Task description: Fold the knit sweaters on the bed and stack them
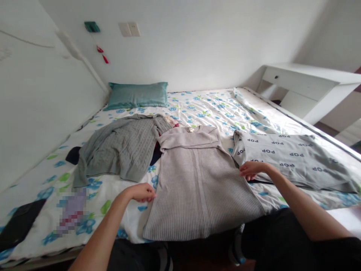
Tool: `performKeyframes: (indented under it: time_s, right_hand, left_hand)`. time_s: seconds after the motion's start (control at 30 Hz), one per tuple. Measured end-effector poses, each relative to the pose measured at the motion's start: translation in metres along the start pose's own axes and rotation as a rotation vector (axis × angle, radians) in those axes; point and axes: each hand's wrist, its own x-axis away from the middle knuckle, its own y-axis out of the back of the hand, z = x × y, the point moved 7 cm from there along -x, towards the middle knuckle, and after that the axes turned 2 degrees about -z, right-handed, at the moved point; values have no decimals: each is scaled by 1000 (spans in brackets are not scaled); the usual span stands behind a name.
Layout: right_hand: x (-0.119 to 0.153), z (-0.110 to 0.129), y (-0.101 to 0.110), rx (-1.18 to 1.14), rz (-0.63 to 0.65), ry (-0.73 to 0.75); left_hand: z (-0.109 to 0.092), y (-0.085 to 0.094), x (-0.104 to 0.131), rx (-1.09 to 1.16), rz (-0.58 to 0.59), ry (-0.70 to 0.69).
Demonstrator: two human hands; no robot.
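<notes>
1. Lying flat on the bed (197, 105), the ribbed dress (197, 180) has its neck toward the wall and its hem hanging a little over the near bed edge.
2. The left hand (142, 192) rests at the dress's left edge, about halfway down; its fingers are curled, and I cannot tell whether they pinch the cloth.
3. The right hand (252, 170) touches the right edge at about the same height, fingers bent down onto the fabric; a firm hold is not visible.
4. A grey cable cardigan (118, 150) lies just left of the dress, its sleeve close to the dress's shoulder, with a strip of bare sheet between their lower parts.
5. A grey "POP" garment (290, 158) lies just right, its near corner beside the right hand.
6. Open sheet shows behind the dress up to the teal pillow (138, 95), and at the near left corner, apart from a dark cloth (19, 224).
7. A white desk (310, 86) stands beyond the bed's right edge.
</notes>
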Motion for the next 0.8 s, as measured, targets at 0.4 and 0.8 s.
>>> performKeyframes:
  time_s: [0.4,0.8]
  right_hand:
    - [-103,86,67,39,-810,366]
    - [-206,103,139,-630,-863,257]
  left_hand:
    - [-62,79,-129,341,-534,-247]
    - [-108,125,-216,854,-501,-166]
